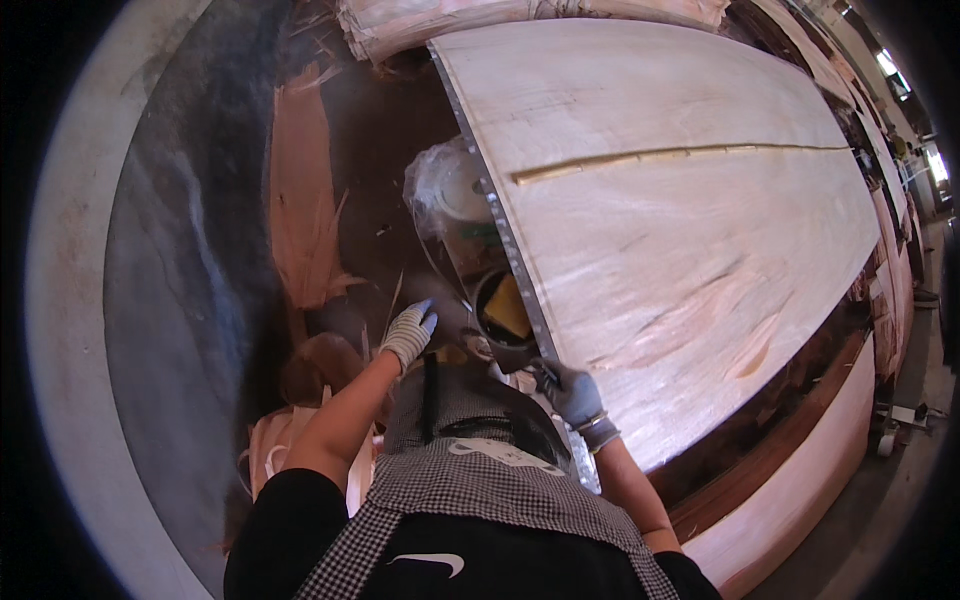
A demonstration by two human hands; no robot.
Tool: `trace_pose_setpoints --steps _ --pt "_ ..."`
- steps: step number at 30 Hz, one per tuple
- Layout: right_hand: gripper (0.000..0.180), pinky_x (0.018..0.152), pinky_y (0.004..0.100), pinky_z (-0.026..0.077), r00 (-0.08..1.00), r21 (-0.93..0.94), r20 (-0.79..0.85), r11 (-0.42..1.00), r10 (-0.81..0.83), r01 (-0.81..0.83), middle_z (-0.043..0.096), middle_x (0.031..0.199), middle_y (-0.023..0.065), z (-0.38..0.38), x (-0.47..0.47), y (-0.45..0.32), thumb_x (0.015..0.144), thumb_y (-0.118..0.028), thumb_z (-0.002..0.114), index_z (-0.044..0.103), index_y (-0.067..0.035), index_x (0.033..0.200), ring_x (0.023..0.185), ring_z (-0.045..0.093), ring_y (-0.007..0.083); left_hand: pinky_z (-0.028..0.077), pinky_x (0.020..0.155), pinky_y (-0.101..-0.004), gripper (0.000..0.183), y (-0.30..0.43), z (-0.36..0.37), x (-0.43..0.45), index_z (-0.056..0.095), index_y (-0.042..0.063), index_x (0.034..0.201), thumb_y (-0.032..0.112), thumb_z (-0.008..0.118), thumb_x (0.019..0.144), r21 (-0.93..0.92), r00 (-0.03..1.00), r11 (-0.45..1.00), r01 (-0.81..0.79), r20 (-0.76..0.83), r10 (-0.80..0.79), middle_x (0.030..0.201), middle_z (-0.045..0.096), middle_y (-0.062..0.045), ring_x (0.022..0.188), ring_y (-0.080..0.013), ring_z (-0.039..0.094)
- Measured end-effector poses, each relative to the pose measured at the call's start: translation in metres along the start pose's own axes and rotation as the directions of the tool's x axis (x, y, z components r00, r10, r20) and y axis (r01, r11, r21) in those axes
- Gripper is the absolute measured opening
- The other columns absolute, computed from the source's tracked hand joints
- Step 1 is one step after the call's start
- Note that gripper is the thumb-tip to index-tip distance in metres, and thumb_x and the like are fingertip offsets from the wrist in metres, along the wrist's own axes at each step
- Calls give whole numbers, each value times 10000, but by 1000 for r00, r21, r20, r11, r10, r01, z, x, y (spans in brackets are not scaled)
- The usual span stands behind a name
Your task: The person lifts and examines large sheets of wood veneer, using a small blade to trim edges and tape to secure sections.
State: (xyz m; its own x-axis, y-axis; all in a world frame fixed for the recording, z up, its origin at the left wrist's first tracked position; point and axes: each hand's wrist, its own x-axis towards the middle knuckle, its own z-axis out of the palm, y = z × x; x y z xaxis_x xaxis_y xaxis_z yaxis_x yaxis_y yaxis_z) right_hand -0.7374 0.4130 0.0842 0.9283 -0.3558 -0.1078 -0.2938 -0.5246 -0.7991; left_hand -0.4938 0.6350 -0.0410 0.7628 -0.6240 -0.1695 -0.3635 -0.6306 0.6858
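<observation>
A large pale sheet of wood veneer (660, 247) lies before me, with a long crack and torn grain in its lower part. My right hand (576, 399), in a grey glove, is at the sheet's near left corner, closed around a small dark tool (550, 381) whose kind I cannot tell. My left hand (409, 334) wears a striped knit glove with bluish fingertips. It hangs over the dark floor left of the sheet, fingers apart and holding nothing visible. Between the hands and the sheet's edge stands a dark round container (491, 319) with a yellow block (510, 307) inside.
A thin yellowish strip (600, 163) lies across the sheet. Clear plastic wraps a white round object (459, 187) beside its left edge. A reddish veneer scrap (301, 187) lies on the left. Veneer stacks (795, 480) flank the sheet at right, and a bundle (525, 15) lies beyond.
</observation>
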Motion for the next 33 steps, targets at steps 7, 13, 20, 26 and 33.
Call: trace_pose_setpoints --steps 7,13,20,26,33 --pt "274 729 383 488 958 -7 118 965 260 -261 641 933 171 31 44 -25 811 -168 601 613 -74 1068 864 626 321 431 889 -405 375 -82 -32 180 622 49 1056 343 472 879 -235 905 886 400 -52 -422 1088 594 -211 1059 -349 548" --pt "246 553 259 474 790 130 64 780 610 -613 673 785 83 89 66 -18 837 -111 574 622 -37 1067 635 626 121 421 910 -425 444 -157 -14 298 446 58 1246 267 485 856 88 955 963 254 136 -264 1216 527 -192 1084 -357 529" --pt "262 790 372 475 811 192 164 789 561 -584 615 1012 186 132 184 -67 805 -154 582 615 -73 1051 945 598 334 545 715 -372 326 -117 -63 287 527 23 1133 78 628 827 -347 631 550 760 597 -495 950 618 -84 795 -219 619" --pt "437 817 329 467 922 568 -117 787 368 -242 574 1121 204 196 280 -85 830 -59 539 454 -38 1258 987 575 324 554 709 -359 216 -7 -151 252 568 16 1016 128 625 841 -436 492 323 840 863 -115 918 636 -119 827 -239 641" --pt "179 685 344 509 846 508 23 723 532 -468 667 826 146 187 237 -99 807 -85 562 641 -42 962 766 661 255 404 436 -225 114 -45 -157 267 615 77 910 181 587 873 -509 634 483 713 762 -132 658 563 6 491 -86 501"
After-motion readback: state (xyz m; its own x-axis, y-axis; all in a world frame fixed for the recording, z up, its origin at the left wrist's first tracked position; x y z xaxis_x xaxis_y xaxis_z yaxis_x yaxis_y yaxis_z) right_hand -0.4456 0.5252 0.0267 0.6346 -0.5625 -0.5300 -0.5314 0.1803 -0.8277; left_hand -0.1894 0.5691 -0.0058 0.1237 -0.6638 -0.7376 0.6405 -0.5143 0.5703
